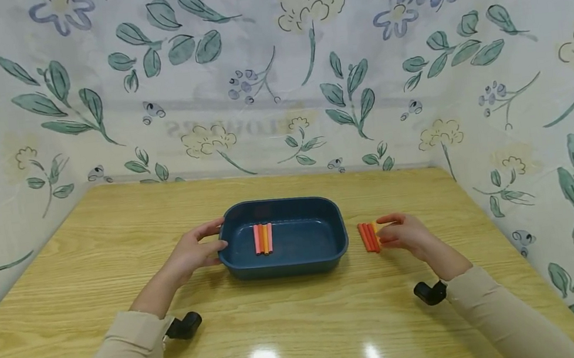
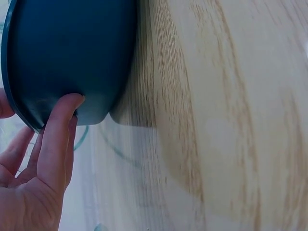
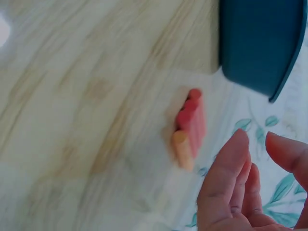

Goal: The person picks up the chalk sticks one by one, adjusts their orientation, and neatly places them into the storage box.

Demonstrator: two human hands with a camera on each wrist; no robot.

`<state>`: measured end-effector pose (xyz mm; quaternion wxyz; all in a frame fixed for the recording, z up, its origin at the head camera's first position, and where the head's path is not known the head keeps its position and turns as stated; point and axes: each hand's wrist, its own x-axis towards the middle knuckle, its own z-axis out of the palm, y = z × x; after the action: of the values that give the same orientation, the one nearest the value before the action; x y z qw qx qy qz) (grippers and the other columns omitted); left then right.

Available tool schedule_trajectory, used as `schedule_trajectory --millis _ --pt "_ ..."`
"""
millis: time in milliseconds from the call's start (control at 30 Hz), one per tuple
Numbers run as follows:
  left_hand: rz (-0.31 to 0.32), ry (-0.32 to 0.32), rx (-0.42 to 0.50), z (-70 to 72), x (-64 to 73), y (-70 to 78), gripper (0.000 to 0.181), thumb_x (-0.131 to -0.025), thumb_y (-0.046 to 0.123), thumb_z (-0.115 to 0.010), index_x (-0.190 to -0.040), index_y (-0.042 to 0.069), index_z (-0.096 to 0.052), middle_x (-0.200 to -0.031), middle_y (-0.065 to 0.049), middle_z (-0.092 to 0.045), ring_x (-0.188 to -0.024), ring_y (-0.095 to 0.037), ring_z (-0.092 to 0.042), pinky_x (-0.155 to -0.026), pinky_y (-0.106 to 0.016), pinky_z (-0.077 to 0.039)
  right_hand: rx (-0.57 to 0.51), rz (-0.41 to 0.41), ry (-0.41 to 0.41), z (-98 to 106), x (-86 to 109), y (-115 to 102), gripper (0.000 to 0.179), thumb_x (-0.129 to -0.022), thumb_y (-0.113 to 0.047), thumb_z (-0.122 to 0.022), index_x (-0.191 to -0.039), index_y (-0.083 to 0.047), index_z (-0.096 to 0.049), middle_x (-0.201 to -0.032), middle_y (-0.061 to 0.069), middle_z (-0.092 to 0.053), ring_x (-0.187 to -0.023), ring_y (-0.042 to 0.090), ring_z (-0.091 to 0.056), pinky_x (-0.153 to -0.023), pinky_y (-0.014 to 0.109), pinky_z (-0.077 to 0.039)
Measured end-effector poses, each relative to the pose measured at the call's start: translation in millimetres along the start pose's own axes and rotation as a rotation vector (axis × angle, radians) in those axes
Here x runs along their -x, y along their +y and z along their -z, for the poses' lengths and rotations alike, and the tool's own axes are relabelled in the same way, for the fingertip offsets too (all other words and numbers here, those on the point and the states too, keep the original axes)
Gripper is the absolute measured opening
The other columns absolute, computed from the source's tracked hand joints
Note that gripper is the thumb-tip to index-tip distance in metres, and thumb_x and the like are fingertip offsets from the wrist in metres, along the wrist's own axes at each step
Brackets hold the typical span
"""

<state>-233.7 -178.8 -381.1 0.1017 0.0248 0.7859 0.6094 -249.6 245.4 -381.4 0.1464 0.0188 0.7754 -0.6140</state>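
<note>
A dark blue rectangular bin (image 1: 307,239) stands near the middle of the table. My left hand (image 1: 194,251) grips its left end, thumb over the rim and fingers against the outer wall, which the left wrist view shows up close. Inside lie two pink sticks and an orange stick (image 1: 264,239), side by side. Right of the bin, red sticks (image 1: 367,238) lie in a row with a yellow-orange stick (image 3: 182,149) alongside. My right hand (image 1: 407,233) is over the right side of this row, thumb and fingers apart with nothing between them; it partly hides the yellow-orange stick in the head view.
The wooden table (image 1: 303,319) runs back to a flower-patterned cloth (image 1: 272,139), which also hangs along both sides. A black wrist camera (image 1: 184,325) juts out under the left wrist, another black camera (image 1: 430,292) under the right.
</note>
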Motion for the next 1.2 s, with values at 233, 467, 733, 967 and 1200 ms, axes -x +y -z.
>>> schedule_trajectory --millis 233,467,733,967,1200 --pt "0.009 0.0 0.012 2.1 -1.2 1.0 0.06 -0.092 0.004 -0.054 -0.146 0.005 -0.028 -0.139 -0.028 -0.028 -0.098 -0.034 -0.061 -0.078 -0.04 -0.054 0.018 -0.067 0.001 7.1 -9.4 4.2 0.053 -0.088 -0.002 -0.058 -0.134 0.011 -0.035 -0.094 0.009 -0.056 -0.076 0.015 -0.06 -0.078 0.033 -0.055" --pt "0.011 -0.003 0.009 3.2 -2.6 0.8 0.06 -0.092 0.003 -0.054 -0.146 0.005 -0.028 -0.139 -0.028 -0.028 -0.099 -0.034 -0.061 -0.078 -0.04 -0.054 0.05 -0.128 -0.057 10.5 -22.2 8.4 0.059 -0.087 0.003 -0.058 -0.138 0.007 -0.029 -0.116 0.022 -0.048 -0.078 0.017 -0.06 -0.078 0.034 -0.054" --pt "0.009 -0.007 0.013 4.6 -5.2 1.1 0.06 -0.092 0.003 -0.054 -0.146 0.004 -0.028 -0.139 -0.028 -0.029 -0.096 -0.031 -0.062 -0.079 -0.041 -0.053 0.098 -0.158 -0.144 17.2 -34.5 9.0 0.074 -0.081 0.012 -0.059 -0.144 0.001 -0.023 -0.098 0.014 -0.047 -0.073 0.017 -0.058 -0.071 0.031 -0.055" --pt "0.007 -0.009 0.014 5.0 -6.5 0.6 0.06 -0.092 0.004 -0.055 -0.146 0.005 -0.029 -0.139 -0.028 -0.029 -0.096 -0.031 -0.062 -0.078 -0.04 -0.054 0.147 -0.145 -0.171 15.9 -35.2 7.8 0.07 -0.079 0.014 -0.061 -0.14 0.003 -0.026 -0.094 0.013 -0.044 -0.07 0.018 -0.059 -0.069 0.032 -0.056" --pt "0.005 -0.009 0.015 4.3 -7.9 -0.8 0.06 -0.092 0.004 -0.055 -0.146 0.006 -0.029 -0.139 -0.027 -0.029 -0.097 -0.031 -0.062 -0.077 -0.039 -0.054 0.113 -0.097 -0.071 14.4 -33.5 11.2 0.062 -0.082 0.009 -0.062 -0.132 0.007 -0.026 -0.099 0.018 -0.055 -0.071 0.015 -0.061 -0.07 0.029 -0.055"
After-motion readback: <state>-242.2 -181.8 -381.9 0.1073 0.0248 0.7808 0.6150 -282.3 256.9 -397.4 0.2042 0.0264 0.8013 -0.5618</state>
